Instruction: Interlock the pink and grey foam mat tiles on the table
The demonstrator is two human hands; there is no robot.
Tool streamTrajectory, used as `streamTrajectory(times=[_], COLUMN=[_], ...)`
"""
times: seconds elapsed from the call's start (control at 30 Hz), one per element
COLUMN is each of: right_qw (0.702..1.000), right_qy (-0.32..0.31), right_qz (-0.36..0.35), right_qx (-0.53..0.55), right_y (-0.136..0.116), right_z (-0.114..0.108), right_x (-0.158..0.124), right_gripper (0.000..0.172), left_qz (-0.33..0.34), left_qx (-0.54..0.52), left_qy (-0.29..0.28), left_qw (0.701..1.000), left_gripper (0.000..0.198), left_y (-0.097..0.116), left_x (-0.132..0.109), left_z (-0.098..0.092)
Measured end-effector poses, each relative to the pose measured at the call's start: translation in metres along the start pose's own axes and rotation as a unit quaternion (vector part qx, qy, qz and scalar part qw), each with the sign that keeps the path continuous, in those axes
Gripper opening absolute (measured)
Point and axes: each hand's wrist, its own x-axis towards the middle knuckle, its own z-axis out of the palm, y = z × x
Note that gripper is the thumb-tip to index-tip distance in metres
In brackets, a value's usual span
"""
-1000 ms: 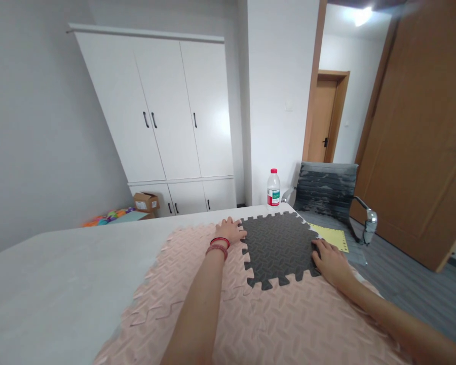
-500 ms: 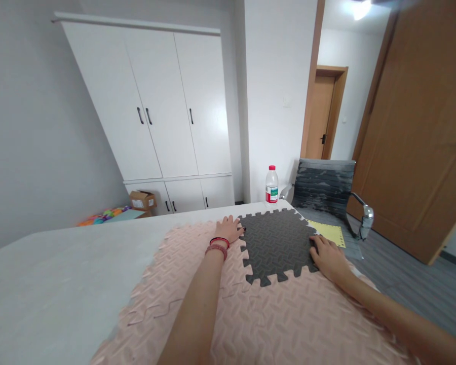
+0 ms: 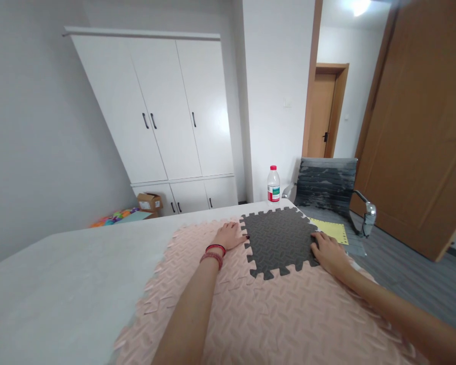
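A dark grey foam puzzle mat tile (image 3: 279, 238) with toothed edges lies among pink foam mat tiles (image 3: 273, 314) on the white table. My left hand (image 3: 228, 235) rests flat on the pink foam at the grey tile's left edge, its fingers stretched out and the thumb reaching to the teeth. On the opposite side, my right hand (image 3: 330, 253) lies over the grey tile's right edge, fingers extended and pressing down. Neither hand is wrapped round anything. Whether the teeth along the right edge interlock is hidden by that hand.
A clear bottle with a red cap (image 3: 273, 185) stands at the table's far edge. Behind the right corner is a chair (image 3: 325, 182) with a yellow foam piece (image 3: 331, 230) on its seat. The white table (image 3: 72, 289) extends left; a cardboard box (image 3: 150, 202) sits beyond it.
My left hand has slid slightly down along the grey tile's left edge, toward me. My right hand stays at the right edge. The camera view has shifted a little.
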Motion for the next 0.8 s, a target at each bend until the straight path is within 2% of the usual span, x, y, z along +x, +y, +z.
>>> streamTrajectory(times=[0.23,0.37,0.5,0.63,0.8], right_qw=[1.000,1.000,1.000,1.000,1.000], right_qy=[-0.007,-0.015,-0.014,0.004,0.005], right_qz=[0.010,0.013,0.008,0.014,0.011], right_qx=[0.006,0.006,0.003,0.012,0.001], right_y=[-0.002,-0.003,-0.005,-0.004,-0.001], right_z=[-0.004,-0.008,-0.012,-0.010,-0.004], right_x=[0.000,-0.002,-0.005,-0.005,-0.003], right_gripper=[0.036,0.036,0.036,0.036,0.036], left_qz=[-0.016,-0.001,0.030,0.061,0.026], left_qx=[0.049,0.049,0.018,-0.013,-0.014], left_qy=[0.030,0.036,0.001,-0.047,-0.075], left_qw=[0.998,0.998,0.999,0.997,0.997], left_gripper=[0.043,0.040,0.041,0.054,0.065], left_y=[0.024,0.031,0.022,0.010,0.012], left_x=[-0.011,-0.018,-0.020,-0.023,-0.026], left_z=[-0.008,-0.012,-0.014,-0.013,-0.009])
